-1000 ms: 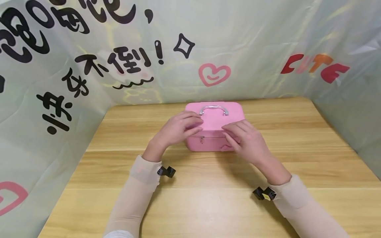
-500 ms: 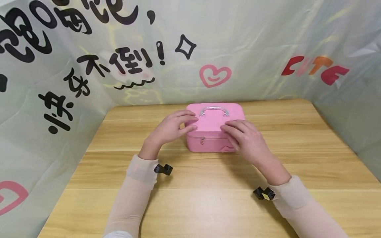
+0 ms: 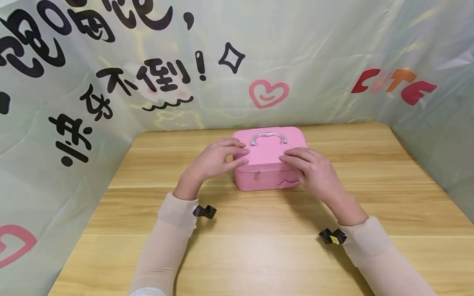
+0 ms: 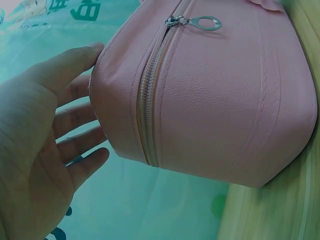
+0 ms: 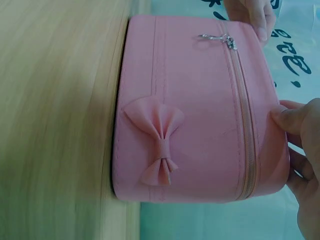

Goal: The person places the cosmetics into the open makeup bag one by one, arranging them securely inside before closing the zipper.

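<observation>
A pink zippered case [image 3: 264,181] stands upright on the table with its lid down. A silver handle [image 3: 269,135] is on its top, and a zipper pull [image 4: 206,23] hangs at the front. My left hand [image 3: 216,159] is at the lid's left edge, fingers loosely spread, the thumb touching the front corner in the left wrist view. My right hand [image 3: 314,170] rests on the lid's right part. In the right wrist view its thumb touches the lid's front edge, while its fingers are partly hidden behind the case. A pink bow [image 5: 159,142] decorates the front.
The wooden table [image 3: 252,255] extends around the case. Behind it hangs a printed curtain [image 3: 314,53] with lettering and hearts, close to the table's back edge. Small black cameras are strapped at both wrists.
My left hand has drawn back slightly to the left from the lid. The case has shifted and turned a little to the right, and my right hand has moved slightly right with it.
</observation>
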Demonstrator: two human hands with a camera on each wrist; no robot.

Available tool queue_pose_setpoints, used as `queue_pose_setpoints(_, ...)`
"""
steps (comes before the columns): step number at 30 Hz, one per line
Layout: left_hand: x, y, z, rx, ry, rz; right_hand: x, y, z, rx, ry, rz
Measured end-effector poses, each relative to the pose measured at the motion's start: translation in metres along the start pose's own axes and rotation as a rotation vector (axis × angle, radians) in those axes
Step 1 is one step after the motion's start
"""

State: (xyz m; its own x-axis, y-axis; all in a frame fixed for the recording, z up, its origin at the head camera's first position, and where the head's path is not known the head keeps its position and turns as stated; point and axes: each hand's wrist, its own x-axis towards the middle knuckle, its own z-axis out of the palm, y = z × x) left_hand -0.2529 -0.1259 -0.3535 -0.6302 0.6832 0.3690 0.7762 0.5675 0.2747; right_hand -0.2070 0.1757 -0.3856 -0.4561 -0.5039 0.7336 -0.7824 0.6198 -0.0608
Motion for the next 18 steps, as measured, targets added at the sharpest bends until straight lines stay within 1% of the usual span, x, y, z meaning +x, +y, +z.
queue_pose_setpoints(3, 0.001, 0.002, 0.001, 0.026, 0.003, 0.024, -0.001, 0.004, -0.001, 0.019, -0.004, -0.001)
queue_pose_setpoints(6, 0.002, 0.005, 0.002, 0.029, -0.008, 0.045, -0.003, 0.009, -0.003, 0.036, 0.001, 0.008)
queue_pose_setpoints(12, 0.003, 0.009, 0.004, 0.011, -0.043, 0.056, -0.006, 0.018, -0.005, 0.047, 0.01, 0.025)
queue_pose_setpoints(15, 0.002, 0.011, 0.005, -0.012, -0.037, 0.059, -0.007, 0.021, -0.006, 0.058, 0.02, 0.031)
queue_pose_setpoints(18, 0.003, 0.015, 0.006, -0.036, -0.026, 0.087, -0.006, 0.025, -0.007, 0.063, 0.047, 0.032)
